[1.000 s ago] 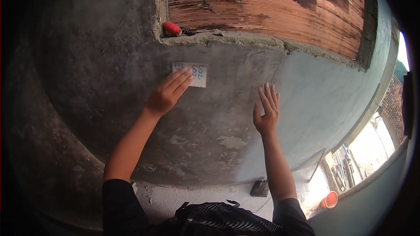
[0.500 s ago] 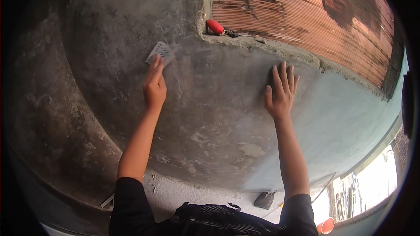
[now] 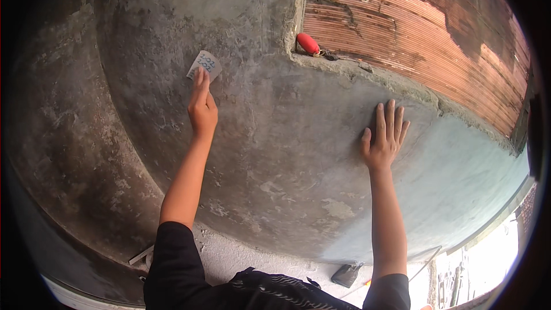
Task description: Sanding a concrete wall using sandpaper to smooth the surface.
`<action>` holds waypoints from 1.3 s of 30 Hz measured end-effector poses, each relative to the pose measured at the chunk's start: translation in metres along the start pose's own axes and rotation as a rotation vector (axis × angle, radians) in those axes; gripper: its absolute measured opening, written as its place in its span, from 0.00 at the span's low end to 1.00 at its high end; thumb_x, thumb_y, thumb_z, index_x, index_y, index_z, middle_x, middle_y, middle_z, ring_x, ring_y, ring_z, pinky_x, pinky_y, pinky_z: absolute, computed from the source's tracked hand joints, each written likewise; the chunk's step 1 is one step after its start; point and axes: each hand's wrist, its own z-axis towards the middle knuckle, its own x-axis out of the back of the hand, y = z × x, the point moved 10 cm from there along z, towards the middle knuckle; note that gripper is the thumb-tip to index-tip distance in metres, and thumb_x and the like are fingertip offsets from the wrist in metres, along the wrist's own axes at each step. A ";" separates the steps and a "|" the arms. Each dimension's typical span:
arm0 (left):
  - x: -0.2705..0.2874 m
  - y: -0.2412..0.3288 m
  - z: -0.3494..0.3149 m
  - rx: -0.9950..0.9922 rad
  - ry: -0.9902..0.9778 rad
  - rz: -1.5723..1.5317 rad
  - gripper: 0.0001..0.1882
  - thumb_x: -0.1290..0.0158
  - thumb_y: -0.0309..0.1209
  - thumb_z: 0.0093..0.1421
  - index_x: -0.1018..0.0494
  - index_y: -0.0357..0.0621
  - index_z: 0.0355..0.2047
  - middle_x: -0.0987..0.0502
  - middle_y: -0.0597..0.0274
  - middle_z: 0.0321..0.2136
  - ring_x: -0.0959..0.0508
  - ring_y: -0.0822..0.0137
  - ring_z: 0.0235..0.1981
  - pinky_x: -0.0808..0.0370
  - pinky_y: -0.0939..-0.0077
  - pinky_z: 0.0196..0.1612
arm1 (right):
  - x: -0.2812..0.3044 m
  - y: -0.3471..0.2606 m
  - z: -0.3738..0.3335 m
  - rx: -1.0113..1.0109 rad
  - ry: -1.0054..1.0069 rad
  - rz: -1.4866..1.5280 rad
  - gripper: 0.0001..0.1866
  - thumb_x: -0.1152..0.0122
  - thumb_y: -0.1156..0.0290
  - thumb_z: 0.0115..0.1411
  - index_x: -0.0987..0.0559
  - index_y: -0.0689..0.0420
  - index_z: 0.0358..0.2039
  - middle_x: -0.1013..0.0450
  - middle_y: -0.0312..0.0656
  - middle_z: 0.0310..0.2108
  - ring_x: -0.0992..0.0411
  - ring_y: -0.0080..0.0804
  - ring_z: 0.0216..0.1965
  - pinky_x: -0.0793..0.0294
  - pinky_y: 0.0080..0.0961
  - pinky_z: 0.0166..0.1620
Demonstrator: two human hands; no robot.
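Note:
A piece of sandpaper (image 3: 210, 63), pale on its back with blue printing, lies flat against the grey plaster wall (image 3: 275, 155). My left hand (image 3: 202, 106) holds it there, fingers close together and pressed over its lower part. To the right, my right hand (image 3: 385, 138) rests on the wall with the fingers spread, below the ledge of a recess. Nothing is in that hand. The sandpaper's wall side is hidden.
Above right, a recess shows ribbed orange bricks (image 3: 402, 46) behind a rough mortar ledge (image 3: 367, 72). On the ledge lies a red oval fob (image 3: 308, 43) with keys. A dark bag-like object (image 3: 346, 275) sits on the pale floor (image 3: 247, 255). The wall turns pale blue-green at right.
The view has turned, so the wall and recess appear farther right and lower. My left hand and the sandpaper have slid left along the wall. My right hand stays at about the same spot.

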 end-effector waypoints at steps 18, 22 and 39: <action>-0.014 0.051 -0.040 -0.198 -0.172 -0.098 0.25 0.52 0.16 0.63 0.25 0.41 0.60 0.26 0.52 0.63 0.29 0.48 0.66 0.31 0.49 0.66 | -0.001 -0.003 -0.003 0.020 0.000 -0.026 0.30 0.54 0.56 0.69 0.30 0.53 0.68 0.39 0.47 0.72 0.47 0.51 0.75 0.62 0.52 0.75; -0.003 0.032 -0.025 -0.202 -0.143 -0.050 0.22 0.51 0.17 0.64 0.24 0.42 0.57 0.24 0.53 0.60 0.27 0.49 0.64 0.29 0.51 0.64 | 0.002 -0.004 0.000 0.021 0.006 -0.021 0.30 0.54 0.56 0.69 0.30 0.53 0.68 0.39 0.48 0.72 0.47 0.51 0.75 0.62 0.52 0.75; -0.023 0.097 -0.054 -0.274 -0.246 -0.052 0.20 0.43 0.22 0.62 0.20 0.48 0.54 0.20 0.62 0.56 0.23 0.55 0.61 0.29 0.52 0.64 | 0.000 -0.003 0.000 0.024 0.007 -0.002 0.30 0.53 0.56 0.68 0.30 0.53 0.68 0.39 0.48 0.72 0.47 0.52 0.75 0.63 0.53 0.75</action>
